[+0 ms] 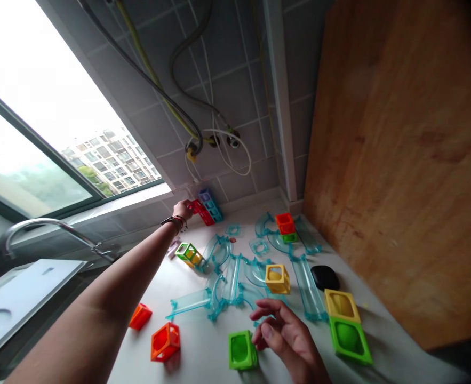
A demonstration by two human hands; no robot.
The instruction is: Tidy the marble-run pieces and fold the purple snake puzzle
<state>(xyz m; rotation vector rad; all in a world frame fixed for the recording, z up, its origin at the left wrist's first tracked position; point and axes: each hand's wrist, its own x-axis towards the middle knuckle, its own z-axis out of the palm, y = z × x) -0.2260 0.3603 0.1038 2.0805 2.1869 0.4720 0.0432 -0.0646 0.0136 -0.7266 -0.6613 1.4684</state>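
Observation:
My left hand [183, 209] reaches to the back wall, its fingers closed on the end of the red blocks [204, 212]. Right beside them stands a stack of blue and purple blocks [211, 205]. In the foreground my right hand [287, 338] hovers with loosely bent fingers, holding nothing. A green hollow cube [242, 349] sits just left of its fingertips. Beyond that hand, a yellow cube [277, 279] stands among clear blue track pieces [232, 280]. Green and yellow blocks [189, 254] lie near my left forearm.
Orange cubes [165, 342] are at the front left. On the right are a black rounded object [325, 278] and a yellow-green block pair [347, 333]. An orange block [285, 223] rests at the back. A sink faucet [55, 226] and wooden panel [395, 160] flank the counter.

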